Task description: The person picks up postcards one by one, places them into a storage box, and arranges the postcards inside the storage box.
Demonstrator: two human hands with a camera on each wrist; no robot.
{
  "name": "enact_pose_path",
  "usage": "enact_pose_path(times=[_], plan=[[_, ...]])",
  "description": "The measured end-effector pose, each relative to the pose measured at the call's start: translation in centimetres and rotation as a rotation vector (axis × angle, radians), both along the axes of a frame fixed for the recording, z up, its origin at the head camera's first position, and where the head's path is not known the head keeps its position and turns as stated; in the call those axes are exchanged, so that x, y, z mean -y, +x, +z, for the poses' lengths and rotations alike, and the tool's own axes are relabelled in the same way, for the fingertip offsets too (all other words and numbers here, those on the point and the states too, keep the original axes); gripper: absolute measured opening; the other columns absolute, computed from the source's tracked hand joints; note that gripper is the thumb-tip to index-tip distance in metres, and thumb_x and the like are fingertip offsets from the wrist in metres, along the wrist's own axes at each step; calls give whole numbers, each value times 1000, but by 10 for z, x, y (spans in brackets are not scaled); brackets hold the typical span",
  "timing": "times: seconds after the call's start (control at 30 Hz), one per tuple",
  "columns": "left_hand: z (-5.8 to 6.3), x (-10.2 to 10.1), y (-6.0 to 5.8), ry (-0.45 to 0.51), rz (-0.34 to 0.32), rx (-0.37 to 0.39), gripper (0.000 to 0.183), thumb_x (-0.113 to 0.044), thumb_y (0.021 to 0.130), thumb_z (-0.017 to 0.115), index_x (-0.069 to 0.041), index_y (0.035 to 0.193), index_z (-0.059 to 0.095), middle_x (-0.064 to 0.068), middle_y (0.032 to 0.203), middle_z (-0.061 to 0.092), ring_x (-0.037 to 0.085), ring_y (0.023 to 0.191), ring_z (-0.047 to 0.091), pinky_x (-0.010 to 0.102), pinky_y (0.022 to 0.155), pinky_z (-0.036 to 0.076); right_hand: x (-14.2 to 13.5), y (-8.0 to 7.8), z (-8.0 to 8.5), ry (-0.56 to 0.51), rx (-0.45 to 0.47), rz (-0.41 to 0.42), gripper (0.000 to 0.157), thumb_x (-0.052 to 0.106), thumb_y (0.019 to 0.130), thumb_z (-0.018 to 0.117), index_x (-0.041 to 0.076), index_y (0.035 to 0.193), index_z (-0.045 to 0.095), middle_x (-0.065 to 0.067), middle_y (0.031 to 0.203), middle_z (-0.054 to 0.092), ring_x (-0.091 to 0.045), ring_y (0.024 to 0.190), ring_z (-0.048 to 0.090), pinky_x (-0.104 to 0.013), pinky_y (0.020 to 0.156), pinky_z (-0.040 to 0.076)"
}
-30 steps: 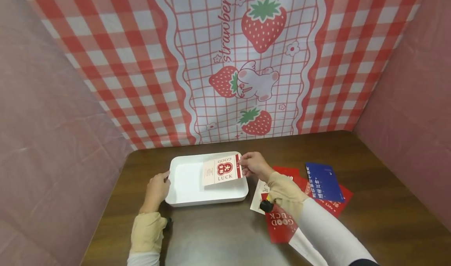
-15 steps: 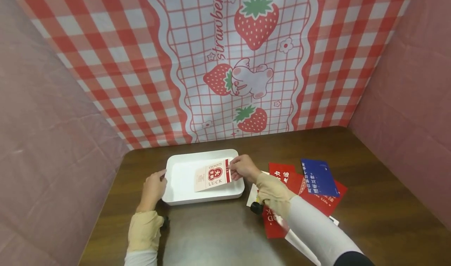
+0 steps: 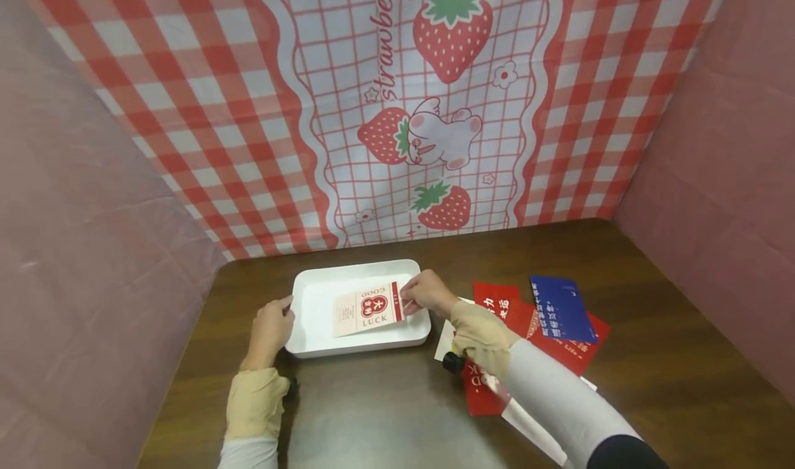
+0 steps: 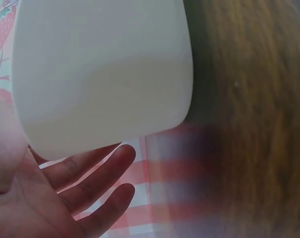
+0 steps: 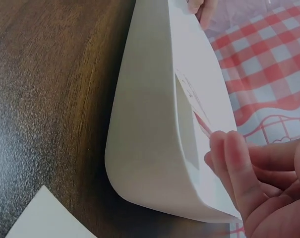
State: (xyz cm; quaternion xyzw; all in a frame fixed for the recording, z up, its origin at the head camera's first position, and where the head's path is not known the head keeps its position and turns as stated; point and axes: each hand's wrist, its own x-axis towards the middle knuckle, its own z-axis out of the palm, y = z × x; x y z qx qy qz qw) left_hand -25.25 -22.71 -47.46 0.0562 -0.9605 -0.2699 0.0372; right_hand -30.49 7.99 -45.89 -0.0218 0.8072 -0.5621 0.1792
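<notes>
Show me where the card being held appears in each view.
Head: the held card is lower middle, pinched by the right hand.
Left wrist: not in it.
Right wrist: right of centre, seen at a slant.
Shared landmark: the white tray, visible in all three.

Card [image 3: 375, 307] farther left in tray [image 3: 313, 317]

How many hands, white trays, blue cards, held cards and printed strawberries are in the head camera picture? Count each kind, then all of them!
Bare left hand and bare right hand: 2
White rectangular tray: 1
Blue rectangular paper card: 1
Cream-and-red paper card, held: 1
Red printed strawberries with green leaves: 3
Total: 8
</notes>
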Motion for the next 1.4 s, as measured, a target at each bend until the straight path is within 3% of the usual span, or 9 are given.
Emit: enact_pose_path(times=[0.2, 0.47, 0.7, 1.0, 1.4], plan=[[0, 0, -1, 3, 6, 0, 44, -7, 92, 45, 2, 134, 55, 28, 135, 54, 50, 123, 50, 61, 99, 42, -2, 2, 3, 68, -20, 45, 20, -5, 88, 59, -15, 102, 68, -22, 84, 71, -10, 47, 61, -25, 54, 58], [2, 4, -1, 12, 11, 8, 44, -8, 93, 45, 2, 135, 54, 27, 137, 52, 50, 125, 49, 62, 101, 41, -4, 1, 9, 74, -56, 129, 20, -2, 89, 61, -15, 102, 68, -26, 86, 71, -10, 50, 61, -27, 55, 58], [2, 3, -2, 17, 6, 6, 44, -8, 93, 45, 2, 135, 54, 26, 137, 53, 50, 125, 49, 61, 100, 41, -10, -1, 10, 120, -106, 217, 20, 3, 90, 62, -11, 102, 69, -22, 81, 70, -13, 55, 60, -27, 54, 56], [2, 3, 0, 3, -8, -9, 43, -7, 93, 46, 3, 134, 55, 28, 134, 55, 51, 122, 51, 62, 98, 42, -15, -1, 16, 148, -95, 224, 19, 8, 91, 63, -7, 102, 69, -19, 81, 70, -15, 59, 60, -27, 56, 55], [2, 2, 0, 6, -21, -21, 43, -6, 92, 46, 3, 133, 56, 27, 133, 56, 50, 122, 52, 61, 98, 42, -34, 0, 24, 223, -157, 199, 16, 10, 88, 66, -1, 97, 71, -8, 78, 68, -19, 67, 61, -33, 61, 55]])
